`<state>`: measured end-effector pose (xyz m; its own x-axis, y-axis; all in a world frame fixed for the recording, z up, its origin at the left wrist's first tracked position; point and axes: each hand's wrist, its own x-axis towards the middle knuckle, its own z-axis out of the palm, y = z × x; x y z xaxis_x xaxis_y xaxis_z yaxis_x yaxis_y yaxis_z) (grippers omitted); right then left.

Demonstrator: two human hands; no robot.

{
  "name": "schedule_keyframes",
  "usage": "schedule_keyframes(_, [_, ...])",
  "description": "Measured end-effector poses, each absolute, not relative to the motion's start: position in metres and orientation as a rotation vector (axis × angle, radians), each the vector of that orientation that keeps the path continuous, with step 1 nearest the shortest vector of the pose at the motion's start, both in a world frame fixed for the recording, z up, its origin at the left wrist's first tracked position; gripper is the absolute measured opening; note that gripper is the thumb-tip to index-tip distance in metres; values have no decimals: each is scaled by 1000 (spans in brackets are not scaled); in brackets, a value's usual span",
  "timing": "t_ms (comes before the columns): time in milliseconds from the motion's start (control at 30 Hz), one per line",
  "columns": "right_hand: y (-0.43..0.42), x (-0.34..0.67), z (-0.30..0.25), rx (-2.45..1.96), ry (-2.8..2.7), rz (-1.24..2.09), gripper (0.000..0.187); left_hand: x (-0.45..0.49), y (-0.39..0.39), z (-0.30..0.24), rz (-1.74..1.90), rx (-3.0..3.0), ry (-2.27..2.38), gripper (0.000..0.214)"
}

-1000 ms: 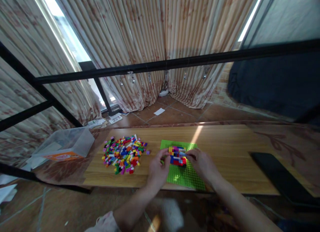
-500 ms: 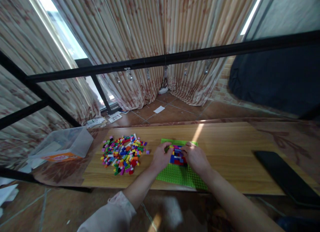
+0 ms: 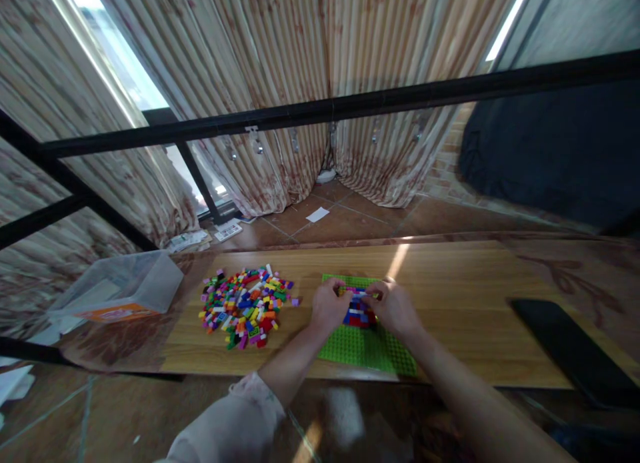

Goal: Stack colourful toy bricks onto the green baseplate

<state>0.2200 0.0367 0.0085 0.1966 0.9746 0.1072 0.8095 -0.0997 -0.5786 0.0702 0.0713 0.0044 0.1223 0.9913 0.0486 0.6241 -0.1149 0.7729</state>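
Observation:
A green studded baseplate (image 3: 367,356) lies on the wooden tabletop. On its upper middle stands a low block of joined toy bricks (image 3: 359,320) in red, blue, white and pink. My left hand (image 3: 330,308) is closed at the upper left of this block, its fingertips pinched at a small yellow brick (image 3: 342,291). At the block's upper right, my right hand (image 3: 395,310) has thumb and fingers curled together, with a bit of yellow showing between them. The fingers partly cover the top rows of bricks.
Loose colourful bricks (image 3: 245,306) are heaped on the left of the tabletop (image 3: 460,303). Beyond them stands a clear plastic box (image 3: 125,283) with an orange label. A dark flat object (image 3: 575,350) lies at the right end. A black rail (image 3: 300,113) crosses in front of the curtains.
The left hand's fingers have shifted slightly up and right along the block's edge. The right hand's fingers have moved a little right, with the thumb lower. The camera view has tilted slightly.

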Motion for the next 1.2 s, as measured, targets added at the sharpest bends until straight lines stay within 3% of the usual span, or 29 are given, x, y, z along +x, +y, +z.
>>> schedule_keyframes(267, [37, 240, -13, -1788, -1218, 933, 35, 74, 70, 5, 793, 1768, 1600, 16])
schedule_keyframes(567, [47, 233, -13, -1952, -1219, 855, 38, 74, 70, 6, 789, 1719, 1616, 19])
schedule_keyframes(833, [38, 231, -10, -1835, -1176, 840, 36, 70, 78, -4, 907, 1725, 1514, 17])
schedule_keyframes(1000, [18, 245, -11, -1759, -1208, 837, 42, 27, 78, -5, 1052, 1744, 1482, 21])
schedule_keyframes(1200, [-1, 267, -1, -1832, -1364, 750, 38, -31, 67, -4, 951, 1915, 1596, 30])
